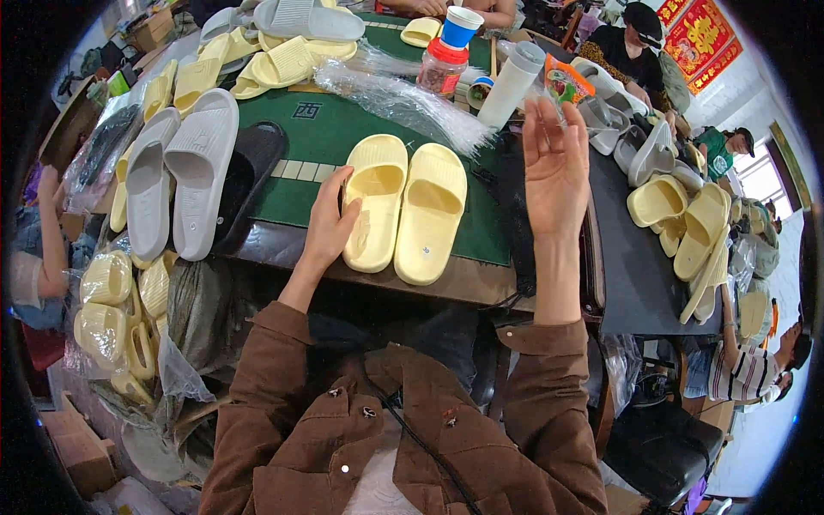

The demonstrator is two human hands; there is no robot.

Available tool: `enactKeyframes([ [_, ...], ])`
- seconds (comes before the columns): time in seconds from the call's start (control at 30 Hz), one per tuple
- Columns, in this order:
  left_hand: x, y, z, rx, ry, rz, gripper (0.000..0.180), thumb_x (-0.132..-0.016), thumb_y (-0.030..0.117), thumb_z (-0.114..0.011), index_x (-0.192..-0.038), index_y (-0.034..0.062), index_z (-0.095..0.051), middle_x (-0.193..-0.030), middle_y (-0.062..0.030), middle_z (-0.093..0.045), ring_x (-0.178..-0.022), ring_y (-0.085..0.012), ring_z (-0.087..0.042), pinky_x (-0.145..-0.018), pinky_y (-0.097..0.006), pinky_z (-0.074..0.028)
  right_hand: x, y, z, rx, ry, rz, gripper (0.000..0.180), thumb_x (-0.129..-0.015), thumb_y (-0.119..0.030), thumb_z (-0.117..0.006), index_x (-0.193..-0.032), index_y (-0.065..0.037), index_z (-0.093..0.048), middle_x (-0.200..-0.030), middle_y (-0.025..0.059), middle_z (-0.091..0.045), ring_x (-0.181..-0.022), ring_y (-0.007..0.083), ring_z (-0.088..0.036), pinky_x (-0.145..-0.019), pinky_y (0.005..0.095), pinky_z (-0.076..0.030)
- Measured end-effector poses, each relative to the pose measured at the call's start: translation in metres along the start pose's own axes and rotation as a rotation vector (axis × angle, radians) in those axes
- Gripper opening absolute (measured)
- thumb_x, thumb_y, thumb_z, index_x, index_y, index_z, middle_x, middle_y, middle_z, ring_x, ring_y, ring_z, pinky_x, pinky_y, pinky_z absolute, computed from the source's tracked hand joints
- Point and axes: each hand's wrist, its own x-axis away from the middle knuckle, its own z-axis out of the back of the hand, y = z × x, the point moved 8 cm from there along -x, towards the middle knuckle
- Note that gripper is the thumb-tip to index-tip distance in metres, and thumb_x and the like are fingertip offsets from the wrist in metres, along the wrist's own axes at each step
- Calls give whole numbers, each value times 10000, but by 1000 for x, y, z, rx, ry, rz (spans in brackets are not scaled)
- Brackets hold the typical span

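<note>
Two pale yellow slide slippers stand side by side at the near edge of a green-topped table, toes pointing away from me. My left hand [330,219] grips the outer edge of the left yellow slipper [375,184], its thumb on the inner side and the other fingers mostly hidden. Close against it is the right yellow slipper [429,219], which no hand touches. My right hand [558,167] is raised to the right of the pair, palm showing, fingers stretched and holding nothing. Behind it is a pale cylindrical bottle [512,84].
Grey slippers [203,167] and a black slipper [253,184] lie left; clear plastic bags [412,99] spread across the far table. A red-lidded jar [441,67] bears a blue-and-white cup [461,27]. More yellow slippers [702,230] lie on the right-hand table, with people working beyond.
</note>
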Motion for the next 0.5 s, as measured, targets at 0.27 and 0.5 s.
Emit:
enactKeyframes([
  [0.27, 8, 72, 12, 10, 147, -51, 259, -841, -11, -523, -1079, 52, -603, -1074, -105, -563, -854, -209, -570, -690, -297, -459, 41, 80, 41, 308, 109, -270, 227, -969, -176, -471, -1130, -40, -557, -1136, 66, -589, -1076, 163, -544, -948, 296, -424],
  [0.5, 6, 75, -16, 58, 45, -18, 288, -821, -25, -546, -1092, 57, -598, -1092, -82, -558, -746, -161, -552, -653, -279, -453, 69, 124, 80, 394, 257, -440, 237, -977, -175, -462, -1086, -13, -598, -1047, 51, -607, -973, 117, -566, -868, 271, -465],
])
